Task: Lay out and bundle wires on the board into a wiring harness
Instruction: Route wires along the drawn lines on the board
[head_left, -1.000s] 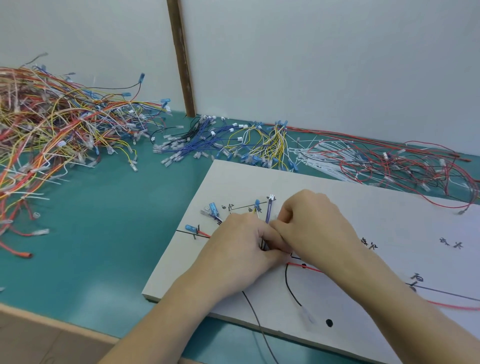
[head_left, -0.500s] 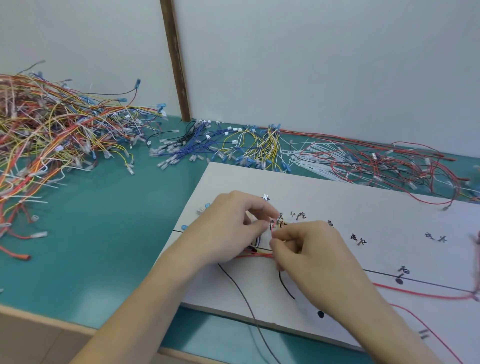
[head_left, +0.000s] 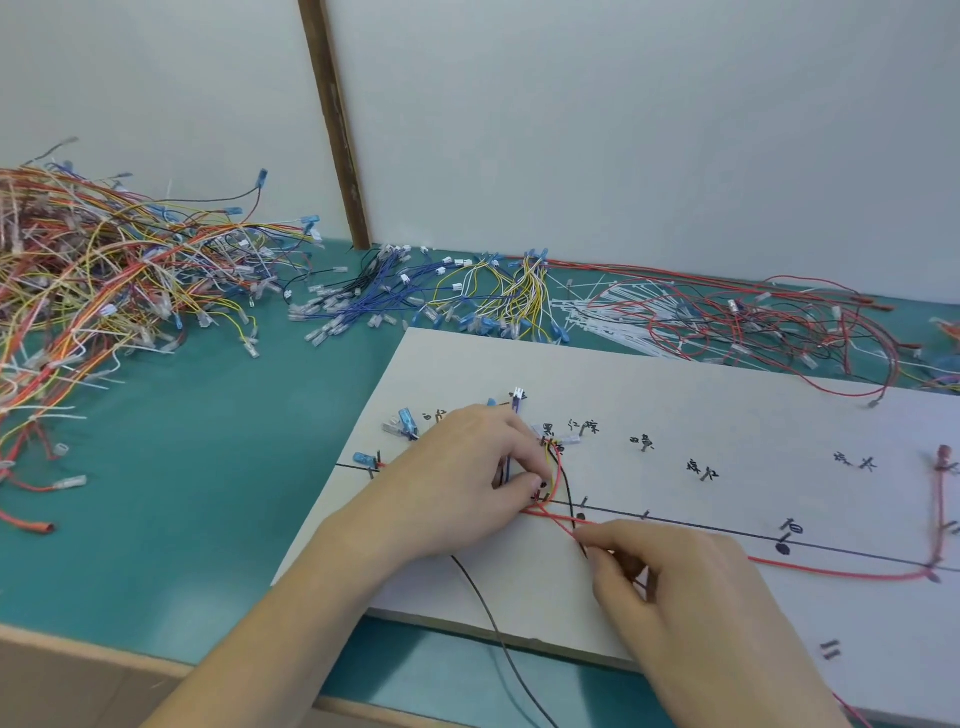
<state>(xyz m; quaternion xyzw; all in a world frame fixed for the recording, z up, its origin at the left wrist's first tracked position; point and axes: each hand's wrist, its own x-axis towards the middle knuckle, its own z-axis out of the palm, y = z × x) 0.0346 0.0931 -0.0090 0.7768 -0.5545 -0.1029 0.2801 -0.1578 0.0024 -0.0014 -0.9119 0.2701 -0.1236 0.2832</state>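
A white harness board with a drawn black line, pins and hand-written labels lies on the green table. Several wires meet near its left part: a red wire runs right along the line, a black wire trails off the near edge, and blue-tipped ends lie at the left. My left hand rests on the board and pinches the wire bunch at a pin. My right hand lies just right of it, its fingers curled round the red and black wires.
A big tangle of red, orange and yellow wires fills the table's left. Blue and yellow wires, white cable ties and loose red wires lie along the wall behind the board. The table's wooden edge is near me.
My right hand has slid right and towards me along the red wire, away from my left hand. My left hand stays on the wire bunch.
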